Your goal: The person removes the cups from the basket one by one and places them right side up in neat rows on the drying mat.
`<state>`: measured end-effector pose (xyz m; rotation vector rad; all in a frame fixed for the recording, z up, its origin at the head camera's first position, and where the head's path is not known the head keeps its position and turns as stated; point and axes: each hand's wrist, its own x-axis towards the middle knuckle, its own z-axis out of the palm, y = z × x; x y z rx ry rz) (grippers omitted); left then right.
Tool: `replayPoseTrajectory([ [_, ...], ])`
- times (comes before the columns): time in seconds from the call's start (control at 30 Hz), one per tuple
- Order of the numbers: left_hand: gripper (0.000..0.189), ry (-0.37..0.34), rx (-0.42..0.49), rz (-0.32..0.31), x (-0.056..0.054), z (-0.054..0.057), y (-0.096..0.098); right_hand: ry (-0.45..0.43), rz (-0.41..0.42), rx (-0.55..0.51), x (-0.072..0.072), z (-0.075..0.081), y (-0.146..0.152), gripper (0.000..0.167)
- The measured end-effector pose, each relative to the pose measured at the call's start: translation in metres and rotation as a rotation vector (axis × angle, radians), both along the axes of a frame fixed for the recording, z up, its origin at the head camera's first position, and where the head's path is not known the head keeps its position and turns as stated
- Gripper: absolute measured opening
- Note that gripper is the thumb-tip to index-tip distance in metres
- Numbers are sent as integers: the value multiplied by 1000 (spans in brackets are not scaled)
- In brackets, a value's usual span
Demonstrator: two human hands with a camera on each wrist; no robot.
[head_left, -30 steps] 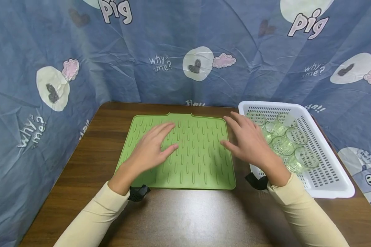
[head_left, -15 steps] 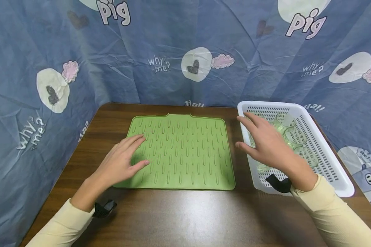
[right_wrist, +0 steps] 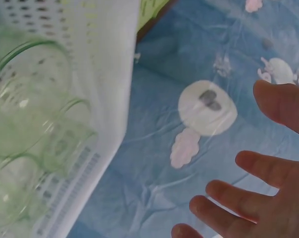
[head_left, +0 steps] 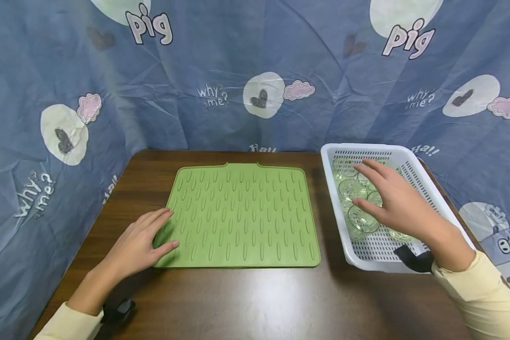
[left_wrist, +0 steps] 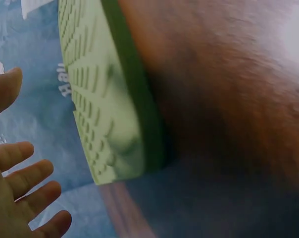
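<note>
A green ridged drying mat (head_left: pixel 242 217) lies flat on the brown table. My left hand (head_left: pixel 136 245) hovers by the mat's left edge, fingers spread loosely, holding nothing. On the right stands a white perforated plastic basket (head_left: pixel 433 189) with several clear, greenish drinking glasses (head_left: pixel 363 218) in it. Over the basket is my right hand (head_left: pixel 401 203), its fingers apart and nothing in its grasp; it hides some of the glasses. In the right wrist view, the glasses (right_wrist: pixel 25 99) sit below and to the side of the hand (right_wrist: pixel 258 198).
A blue cloth curtain (head_left: pixel 221 47) with printed pictures hangs behind the table and along both sides. The brown wooden table (head_left: pixel 255 307) extends in front of the mat. A black strap (head_left: pixel 414 259) is on the right wrist, another black strap (head_left: pixel 118 310) on the left.
Both hands have moved apart: the left from over the mat to its left edge, the right from the mat's right side to above the basket. Mat and basket stay put.
</note>
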<state>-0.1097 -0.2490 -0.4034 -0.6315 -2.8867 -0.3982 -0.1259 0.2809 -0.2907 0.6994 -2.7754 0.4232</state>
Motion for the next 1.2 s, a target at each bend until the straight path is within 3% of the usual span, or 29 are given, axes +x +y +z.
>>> replayPoseTrajectory([
  [0.2,75,2,33,16,3,-9,-9,-41,-6,0,4,-5,18,72],
  [0.43,76,-164,42,56,7,-15,-16,-100,-29,9,11,-12,39,69],
  [0.6,75,-220,15,52,7,-19,-18,-111,-22,30,14,-19,52,63],
  [1.03,78,-204,-43,5,14,-27,-25,-151,-60,73,17,-29,75,57],
  [1.2,81,-229,-68,8,18,-31,-27,-172,-68,67,16,-31,78,57],
])
